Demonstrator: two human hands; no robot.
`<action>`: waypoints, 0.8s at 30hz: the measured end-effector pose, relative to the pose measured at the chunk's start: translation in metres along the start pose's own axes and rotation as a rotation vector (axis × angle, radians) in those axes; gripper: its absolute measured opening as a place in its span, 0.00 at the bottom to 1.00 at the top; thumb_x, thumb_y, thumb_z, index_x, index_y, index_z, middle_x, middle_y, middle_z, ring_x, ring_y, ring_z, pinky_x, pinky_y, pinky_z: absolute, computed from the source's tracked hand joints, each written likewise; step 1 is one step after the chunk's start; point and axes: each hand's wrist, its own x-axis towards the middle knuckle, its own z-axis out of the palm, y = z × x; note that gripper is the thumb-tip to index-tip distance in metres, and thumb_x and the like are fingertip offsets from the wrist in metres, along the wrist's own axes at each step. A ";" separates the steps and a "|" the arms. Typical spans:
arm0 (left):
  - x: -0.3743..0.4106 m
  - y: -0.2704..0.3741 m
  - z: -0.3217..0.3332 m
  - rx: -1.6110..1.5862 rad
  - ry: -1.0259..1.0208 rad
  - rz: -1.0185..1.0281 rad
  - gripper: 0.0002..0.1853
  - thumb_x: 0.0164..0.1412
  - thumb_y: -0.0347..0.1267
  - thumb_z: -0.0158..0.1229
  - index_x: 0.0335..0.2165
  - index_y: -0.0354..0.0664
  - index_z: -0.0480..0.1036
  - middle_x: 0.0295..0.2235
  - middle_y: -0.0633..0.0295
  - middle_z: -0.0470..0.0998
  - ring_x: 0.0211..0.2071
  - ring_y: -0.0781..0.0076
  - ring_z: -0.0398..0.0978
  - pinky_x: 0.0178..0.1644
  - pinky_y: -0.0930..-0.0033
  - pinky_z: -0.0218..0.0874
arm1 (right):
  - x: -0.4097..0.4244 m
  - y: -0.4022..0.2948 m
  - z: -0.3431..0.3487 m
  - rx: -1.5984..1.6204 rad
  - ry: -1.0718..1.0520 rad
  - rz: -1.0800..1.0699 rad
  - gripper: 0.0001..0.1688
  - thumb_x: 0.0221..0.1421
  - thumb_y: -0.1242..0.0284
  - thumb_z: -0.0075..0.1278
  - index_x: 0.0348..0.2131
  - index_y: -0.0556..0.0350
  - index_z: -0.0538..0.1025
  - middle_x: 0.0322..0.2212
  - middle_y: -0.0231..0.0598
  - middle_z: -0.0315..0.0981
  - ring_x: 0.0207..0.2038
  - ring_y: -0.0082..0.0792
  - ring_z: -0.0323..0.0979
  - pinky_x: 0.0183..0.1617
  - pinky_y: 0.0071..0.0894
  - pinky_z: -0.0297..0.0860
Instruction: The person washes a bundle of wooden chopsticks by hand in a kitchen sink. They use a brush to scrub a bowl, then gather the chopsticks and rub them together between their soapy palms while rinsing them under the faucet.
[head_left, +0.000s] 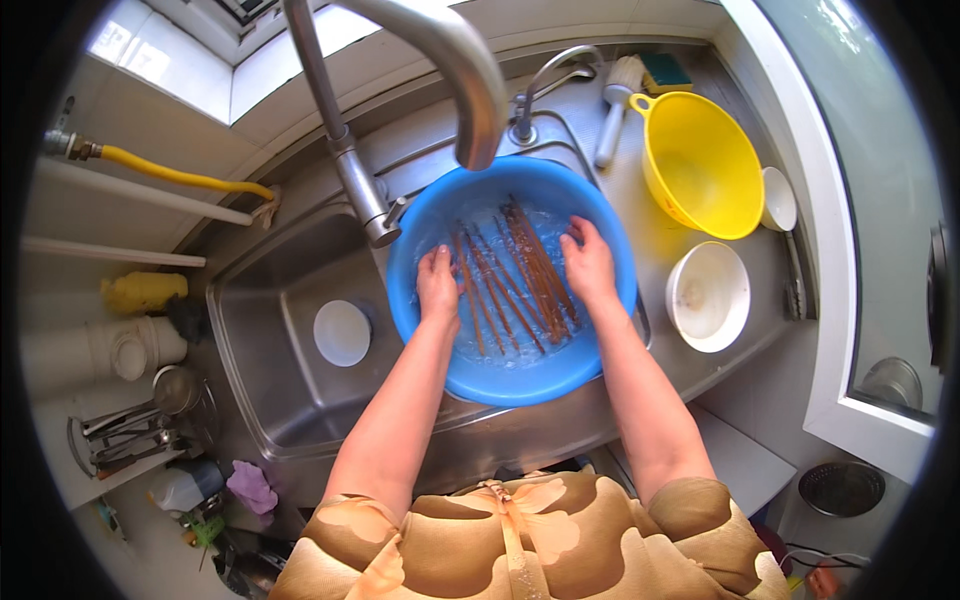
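A blue plastic basin (525, 390) rests over the right part of the sink, holding water and several brown wooden chopsticks (536, 274), spread loosely with a denser bunch at the right. My left hand (440, 285) is inside the basin, left of the sticks, its fingers slightly curled beside the leftmost stick; whether it grips anything is unclear. At the other side, my right hand (587, 259) is right of the bunch, its thumb and fingers apart with nothing between them. The steel faucet (480, 112) arches above the basin's far rim.
A white bowl (342, 333) lies in the left sink bowl (289, 390). On the counter at right are a yellow colander-shaped plastic bowl (701, 165), a white bowl (708, 296), a white-handled brush (615, 120) and a sponge (666, 73). A small curved tap (529, 105) stands behind the basin.
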 end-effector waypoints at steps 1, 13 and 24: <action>0.004 -0.001 -0.001 0.030 0.005 -0.019 0.25 0.63 0.46 0.50 0.52 0.42 0.63 0.47 0.61 0.71 0.47 0.70 0.66 0.43 0.60 0.61 | 0.004 -0.003 0.003 0.008 -0.014 0.046 0.23 0.55 0.66 0.50 0.49 0.57 0.71 0.41 0.49 0.75 0.45 0.49 0.73 0.49 0.44 0.68; 0.005 -0.004 0.000 -0.007 -0.196 -0.004 0.21 0.63 0.31 0.50 0.54 0.41 0.63 0.43 0.61 0.74 0.41 0.73 0.73 0.41 0.70 0.64 | -0.013 -0.004 0.018 0.281 -0.287 0.001 0.27 0.56 0.75 0.47 0.56 0.58 0.66 0.49 0.51 0.70 0.50 0.41 0.71 0.54 0.35 0.65; 0.002 0.001 0.036 -0.002 -0.235 -0.141 0.24 0.62 0.38 0.53 0.53 0.39 0.64 0.50 0.58 0.69 0.48 0.68 0.68 0.44 0.62 0.64 | -0.033 -0.034 0.068 0.065 -0.433 0.248 0.32 0.53 0.58 0.50 0.53 0.54 0.66 0.43 0.58 0.72 0.48 0.58 0.69 0.52 0.48 0.65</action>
